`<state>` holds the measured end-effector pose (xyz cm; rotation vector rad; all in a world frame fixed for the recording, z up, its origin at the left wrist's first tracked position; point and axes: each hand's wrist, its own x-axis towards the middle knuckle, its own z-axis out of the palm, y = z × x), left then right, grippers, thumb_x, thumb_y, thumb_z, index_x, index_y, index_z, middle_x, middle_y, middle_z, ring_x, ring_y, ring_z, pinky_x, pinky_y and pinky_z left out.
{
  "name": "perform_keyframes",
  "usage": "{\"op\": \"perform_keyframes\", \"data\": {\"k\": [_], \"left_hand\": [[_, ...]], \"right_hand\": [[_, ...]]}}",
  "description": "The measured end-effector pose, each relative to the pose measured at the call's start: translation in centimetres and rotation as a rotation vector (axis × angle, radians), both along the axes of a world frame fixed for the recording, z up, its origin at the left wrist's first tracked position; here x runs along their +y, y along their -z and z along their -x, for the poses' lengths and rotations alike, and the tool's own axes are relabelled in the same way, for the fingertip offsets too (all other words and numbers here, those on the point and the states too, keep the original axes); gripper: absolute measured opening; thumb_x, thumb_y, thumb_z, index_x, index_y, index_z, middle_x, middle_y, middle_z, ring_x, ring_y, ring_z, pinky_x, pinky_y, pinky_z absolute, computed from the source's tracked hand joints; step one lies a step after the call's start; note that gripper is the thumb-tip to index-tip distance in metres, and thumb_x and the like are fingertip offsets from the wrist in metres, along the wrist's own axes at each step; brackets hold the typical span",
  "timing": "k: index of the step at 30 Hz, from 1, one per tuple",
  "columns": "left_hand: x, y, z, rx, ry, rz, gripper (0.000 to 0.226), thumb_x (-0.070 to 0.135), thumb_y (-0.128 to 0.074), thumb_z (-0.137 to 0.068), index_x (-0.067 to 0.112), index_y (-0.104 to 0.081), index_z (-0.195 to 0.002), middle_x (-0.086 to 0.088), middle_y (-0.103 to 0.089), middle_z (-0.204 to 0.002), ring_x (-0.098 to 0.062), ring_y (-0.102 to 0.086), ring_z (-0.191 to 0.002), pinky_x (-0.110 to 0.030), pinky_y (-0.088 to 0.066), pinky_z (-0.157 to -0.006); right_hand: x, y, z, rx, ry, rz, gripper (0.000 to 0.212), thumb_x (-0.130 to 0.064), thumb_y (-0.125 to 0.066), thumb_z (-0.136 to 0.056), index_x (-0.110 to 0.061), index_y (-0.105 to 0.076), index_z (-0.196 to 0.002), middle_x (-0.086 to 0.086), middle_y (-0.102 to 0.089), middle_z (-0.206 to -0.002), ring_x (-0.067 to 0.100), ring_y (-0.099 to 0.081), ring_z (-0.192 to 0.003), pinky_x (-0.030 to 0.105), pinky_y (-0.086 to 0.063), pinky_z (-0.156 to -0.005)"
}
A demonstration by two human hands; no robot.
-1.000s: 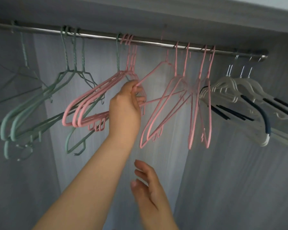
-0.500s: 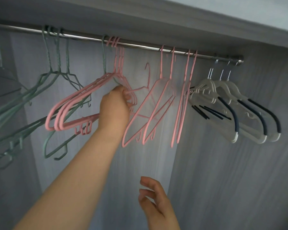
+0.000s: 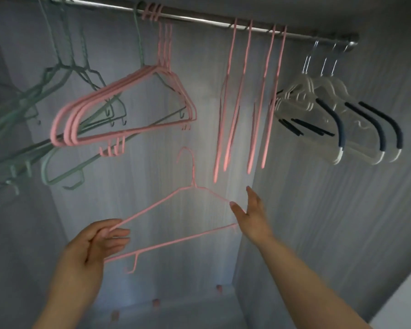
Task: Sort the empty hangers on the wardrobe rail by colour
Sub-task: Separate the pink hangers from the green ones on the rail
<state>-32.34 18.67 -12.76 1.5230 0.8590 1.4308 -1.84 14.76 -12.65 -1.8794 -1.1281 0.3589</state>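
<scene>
A single pink hanger (image 3: 176,240) is being held off and below the rail (image 3: 199,19), its left shoulder being pinched between the thumb and fingers of the left hand (image 3: 93,245). The right hand (image 3: 249,217) is being held out flat with fingers straight at the hanger's right end; whether it is touching cannot be told. Along the rail are being carried green hangers (image 3: 57,74) at the left, three pink hangers (image 3: 64,136) bunched together, four pink hangers (image 3: 264,77) edge-on, and white hangers (image 3: 323,110) at the right.
</scene>
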Motion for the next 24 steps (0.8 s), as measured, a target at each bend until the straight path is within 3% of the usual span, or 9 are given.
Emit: {"op": "perform_keyframes", "data": {"k": [2, 4, 6, 9, 11, 13, 15, 20, 24], "left_hand": [[-0.1, 0.5, 2.0, 0.015, 0.027, 0.020, 0.056, -0.006, -0.029, -0.093, 0.023, -0.072, -0.072, 0.003, -0.073, -0.064, -0.006, -0.067, -0.057, -0.011, -0.053, -0.056], [0.1, 1.2, 3.6, 0.053, 0.032, 0.024, 0.054, -0.006, -0.030, -0.093, 0.021, -0.072, -0.072, 0.003, -0.073, -0.065, -0.005, -0.066, -0.057, -0.010, -0.053, -0.058], [0.8, 2.3, 5.0, 0.126, -0.001, 0.021, 0.051, -0.007, -0.033, -0.092, 0.022, -0.070, -0.072, 0.006, -0.073, -0.066, -0.002, -0.065, -0.060, -0.008, -0.052, -0.061], [2.2, 4.5, 5.6, 0.314, -0.099, 0.025, 0.032, 0.004, -0.048, -0.089, 0.027, -0.068, -0.079, 0.006, -0.073, -0.080, 0.012, -0.061, -0.075, 0.001, -0.042, -0.074], [2.8, 6.3, 4.7, 0.473, -0.201, 0.042, 0.020, 0.011, -0.056, -0.084, 0.013, -0.064, -0.102, -0.014, -0.065, -0.107, 0.007, -0.057, -0.094, 0.003, -0.033, -0.082], [2.9, 7.5, 3.2, 0.600, -0.252, 0.063, 0.043, 0.004, -0.062, -0.082, -0.002, -0.049, -0.123, -0.025, -0.050, -0.128, -0.025, -0.050, -0.116, -0.016, -0.030, -0.100], [2.2, 7.7, 1.0, 0.680, -0.226, 0.078, 0.057, 0.008, -0.063, -0.081, 0.000, -0.038, -0.132, -0.022, -0.041, -0.138, -0.034, -0.038, -0.127, -0.035, -0.025, -0.107], [-2.6, 5.0, -4.6, 0.494, 0.290, 0.182, 0.075, 0.060, -0.069, -0.062, 0.029, -0.040, -0.125, 0.009, -0.047, -0.131, -0.002, -0.044, -0.119, 0.005, -0.031, -0.084], [-6.6, 3.0, -7.4, 0.314, 0.635, 0.191, 0.092, 0.061, -0.076, -0.046, 0.037, -0.035, -0.125, 0.025, -0.040, -0.131, 0.014, -0.040, -0.117, -0.006, -0.038, -0.090]], "right_hand": [[0.7, 1.1, -1.5, -0.235, -0.021, 0.212, 0.065, -0.048, -0.040, -0.091, -0.022, -0.015, -0.145, 0.006, -0.012, -0.156, 0.027, -0.005, -0.144, 0.039, -0.005, -0.117], [0.8, 1.3, -2.6, -0.403, -0.123, 0.374, 0.050, -0.051, -0.036, -0.091, -0.023, -0.040, -0.132, 0.006, -0.038, -0.145, 0.028, -0.024, -0.139, 0.043, -0.013, -0.116], [-0.1, 0.2, -2.9, -0.329, -0.271, 0.442, 0.029, -0.041, -0.038, -0.094, -0.021, -0.059, -0.088, 0.003, -0.064, -0.098, 0.026, -0.054, -0.110, 0.036, -0.037, -0.101], [-2.0, -1.8, -2.3, -0.199, -0.354, 0.410, 0.037, -0.029, -0.045, -0.094, -0.022, -0.047, -0.057, -0.004, -0.049, -0.060, 0.019, -0.052, -0.067, 0.025, -0.043, -0.063], [-3.0, -2.7, -1.7, -0.224, -0.343, 0.340, 0.034, -0.027, -0.047, -0.093, -0.023, -0.052, -0.059, -0.003, -0.046, -0.059, 0.015, -0.047, -0.062, 0.024, -0.043, -0.058], [-3.8, -3.5, -0.4, -0.113, -0.350, 0.274, 0.026, -0.021, -0.046, -0.093, -0.021, -0.060, -0.072, -0.004, -0.045, -0.059, 0.011, -0.043, -0.060, 0.023, -0.042, -0.053], [-4.2, -4.1, 1.2, 0.047, -0.354, 0.238, 0.023, -0.018, -0.043, -0.094, -0.019, -0.065, -0.085, -0.003, -0.040, -0.060, 0.009, -0.038, -0.056, 0.020, -0.037, -0.048], [-4.5, -3.6, 4.5, 0.667, -0.302, 0.032, 0.032, -0.004, -0.034, -0.096, -0.015, -0.064, -0.097, 0.001, -0.040, -0.060, 0.003, -0.028, -0.036, 0.013, -0.024, -0.035], [-5.0, -3.6, 7.4, 0.870, -0.231, -0.146, 0.029, -0.003, -0.035, -0.096, -0.006, -0.060, -0.111, -0.001, -0.042, -0.058, 0.002, -0.028, -0.036, 0.012, -0.023, -0.034]]}}
